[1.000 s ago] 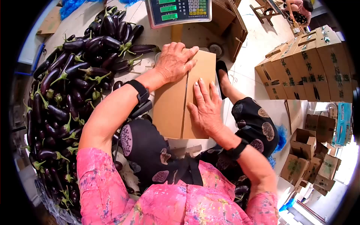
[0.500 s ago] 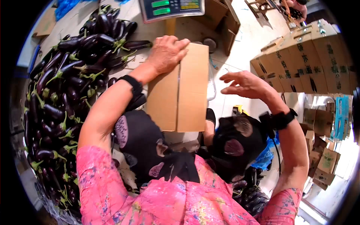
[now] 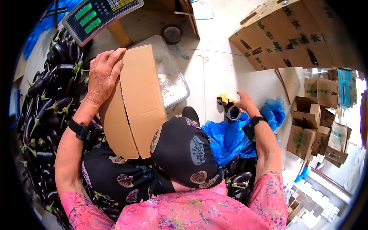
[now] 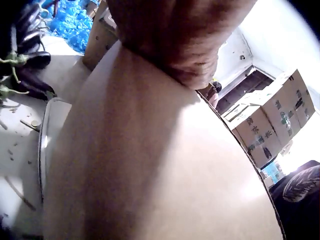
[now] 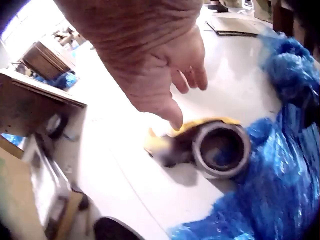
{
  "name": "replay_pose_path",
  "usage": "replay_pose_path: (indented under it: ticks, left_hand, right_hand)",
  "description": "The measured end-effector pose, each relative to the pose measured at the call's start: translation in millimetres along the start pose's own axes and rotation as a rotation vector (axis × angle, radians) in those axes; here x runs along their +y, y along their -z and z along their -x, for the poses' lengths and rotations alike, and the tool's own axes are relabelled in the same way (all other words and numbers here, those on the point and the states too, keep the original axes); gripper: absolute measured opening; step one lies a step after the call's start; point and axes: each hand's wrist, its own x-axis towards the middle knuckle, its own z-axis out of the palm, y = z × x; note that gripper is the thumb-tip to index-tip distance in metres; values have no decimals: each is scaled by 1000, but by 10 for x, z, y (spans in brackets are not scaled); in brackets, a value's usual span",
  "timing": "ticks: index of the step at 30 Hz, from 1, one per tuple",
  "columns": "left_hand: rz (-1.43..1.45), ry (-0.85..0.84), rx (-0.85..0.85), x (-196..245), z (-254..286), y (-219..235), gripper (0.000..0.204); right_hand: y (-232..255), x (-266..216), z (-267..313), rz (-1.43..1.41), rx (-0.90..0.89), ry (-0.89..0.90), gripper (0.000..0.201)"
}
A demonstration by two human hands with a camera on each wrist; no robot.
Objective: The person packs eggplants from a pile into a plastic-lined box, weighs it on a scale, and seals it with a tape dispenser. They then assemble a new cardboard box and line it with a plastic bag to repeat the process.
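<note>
A closed cardboard box (image 3: pixel 142 88) lies in front of me, the seam between its top flaps running lengthwise. My left hand (image 3: pixel 102 76) holds its far end, fingers bent over the edge and thumb on top near the seam. In the left wrist view, the bare cardboard (image 4: pixel 165 165) stretches below that hand. On the floor to the right lies a yellow and black tape dispenser (image 3: pixel 227 105) with a dark ring-shaped roll (image 5: pixel 221 150). My right hand (image 3: pixel 246 102) is right beside it, fingers loosely bent, and its thumb overlaps the yellow part in the right wrist view.
Eggplants (image 3: pixel 46 126) are heaped along the left. A digital scale display (image 3: pixel 97 15) stands behind the box, its metal platform (image 3: pixel 174 82) to the box's right. Blue plastic (image 3: pixel 230 142) lies near the dispenser. Printed cartons (image 3: pixel 283 38) are stacked at the back right.
My right hand has left the box top and moved right and down to the tape dispenser. The left hand stays on the box's far end. The head view has swung right.
</note>
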Motion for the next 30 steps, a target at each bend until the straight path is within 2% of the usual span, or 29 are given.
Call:
replay_pose_path:
  ticks: [1,2,4,6,7,8,9,11,14,15,17,19,21,23,25,26,29,30]
  left_hand:
    - [9,2,-4,17,-12,8,34]
    - [8,11,-8,21,-7,29,34]
    - [-3,12,0,0,-9,19,34]
    - [-14,14,6,-26,12,21,34]
    - [-9,7,8,-35,8,22,34]
    - [-13,10,19,-46,10,16,33]
    - [-10,7,27,-55,21,5,33]
    - [-8,14,4,-70,28,20,34]
    - [26,53,-69,-60,43,71,37]
    - [17,41,-70,-53,38,84,37]
    - [12,2,-55,-50,-2,101,38]
    - [-3,18,-21,63,-88,241,48]
    - [203,22,-32,341,-240,544,57]
    - [626,81,-195,722,-420,846,70]
    - [810,150,-299,1112,-447,1024,84]
    - [838,88,-326,1232,-463,1030,89]
    - [882,-44,-327,1523,-458,906,85]
    - [973,140,-420,1642,-461,1152,73]
  right_hand:
    - [-98,-38,143,18,-42,-59,72]
    - [-342,60,203,4,5,-91,73]
    - [-533,5,321,-6,-62,-193,67]
    - [-686,-107,388,19,142,-178,54]
    - [-717,-133,395,82,151,-175,45]
    - [-885,-70,334,149,176,-265,40]
    - [-770,-213,411,163,94,-281,35]
    - [-711,-373,479,70,196,-163,29]
    - [-615,-413,310,-50,250,-100,34]
    - [-518,-436,298,-135,308,-74,33]
    - [66,-827,363,-430,367,-125,33]
    - [597,-1184,434,-847,421,-52,35]
    - [1264,-1696,686,-1279,360,95,41]
    - [1700,-2034,892,-1388,372,236,42]
    - [1952,-2354,1093,-1472,412,284,43]
    - [2051,-2511,1173,-1477,418,334,45]
    - [2159,-2806,1343,-1414,444,381,59]
    - [2233,-2846,1420,-1365,379,408,64]
